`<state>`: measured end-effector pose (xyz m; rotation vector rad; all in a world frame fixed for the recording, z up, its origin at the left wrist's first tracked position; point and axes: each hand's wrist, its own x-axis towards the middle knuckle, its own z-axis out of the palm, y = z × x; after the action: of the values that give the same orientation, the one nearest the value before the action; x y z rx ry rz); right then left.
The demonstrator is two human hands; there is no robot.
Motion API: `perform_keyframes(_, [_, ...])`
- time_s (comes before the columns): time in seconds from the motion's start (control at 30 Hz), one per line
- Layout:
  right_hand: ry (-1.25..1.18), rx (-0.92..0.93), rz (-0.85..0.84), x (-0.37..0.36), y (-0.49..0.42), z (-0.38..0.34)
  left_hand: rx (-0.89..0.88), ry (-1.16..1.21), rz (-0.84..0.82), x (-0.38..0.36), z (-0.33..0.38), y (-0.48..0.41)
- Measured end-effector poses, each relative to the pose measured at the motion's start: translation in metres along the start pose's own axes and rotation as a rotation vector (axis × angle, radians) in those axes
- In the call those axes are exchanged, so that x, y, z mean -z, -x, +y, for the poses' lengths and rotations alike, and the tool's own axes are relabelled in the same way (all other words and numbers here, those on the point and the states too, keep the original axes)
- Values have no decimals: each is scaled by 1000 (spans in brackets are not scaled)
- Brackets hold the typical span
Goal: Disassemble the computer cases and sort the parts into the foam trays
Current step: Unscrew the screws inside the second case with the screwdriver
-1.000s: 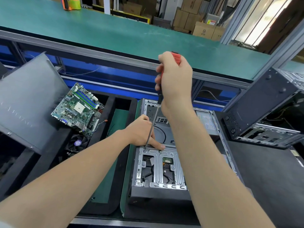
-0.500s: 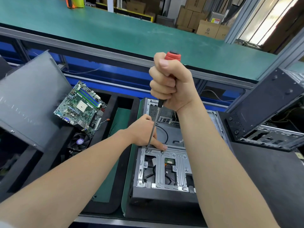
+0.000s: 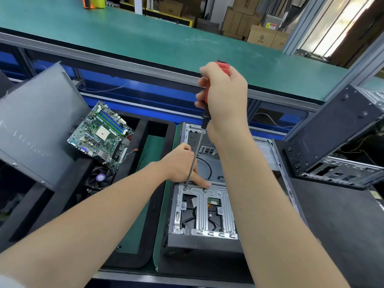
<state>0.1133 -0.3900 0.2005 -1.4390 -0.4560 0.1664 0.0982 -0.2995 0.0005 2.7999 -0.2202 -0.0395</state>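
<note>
Our right hand (image 3: 226, 96) fist-grips the red-handled steel screwdriver (image 3: 197, 149); our left hand (image 3: 178, 165) presses one straight finger on the silver metal drive cage (image 3: 202, 210) at 6 o'clock.

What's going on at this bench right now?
A person is working on a screw of the metal drive cage in an open computer case. The right hand grips a red-handled screwdriver nearly upright, tip on the cage's far-left screw; the left hand rests on the cage beside it. A motherboard sits tilted on the foam tray at left.
</note>
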Motion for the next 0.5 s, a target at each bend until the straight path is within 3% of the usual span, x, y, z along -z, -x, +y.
perform_keyframes(0.1, [48,13,144,-6,4,5,-8,19,2,2,2,1])
perform_keyframes(0.17, [37,30,121,-5,3,6,-8,7,18,1,0,1])
perform_keyframes(0.4, [-174,-34,-525,9,-11,4,-31,-90,41,-8,-7,-5])
perform_keyframes(0.5, [-377,-101,-852,15,-19,7,-42,-58,59,-10,-8,-6])
